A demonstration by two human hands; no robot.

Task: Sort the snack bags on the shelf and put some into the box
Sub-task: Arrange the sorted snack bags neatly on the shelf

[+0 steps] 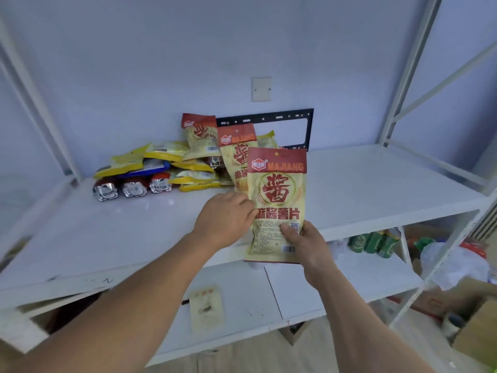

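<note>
Early in the sort: one bag in our hands, most still heaped on the shelf.

We hold a red-and-cream Majiang chip bag upright over the front edge of the white shelf; our right hand pinches its lower corner, thumb on the front, while our left hand curls against its left edge. Two matching bags stand behind, beside the jumbled pile of yellow packs and foil-ended packs. A cardboard box sits low at the right; we judge nothing is boxed yet.
</note>
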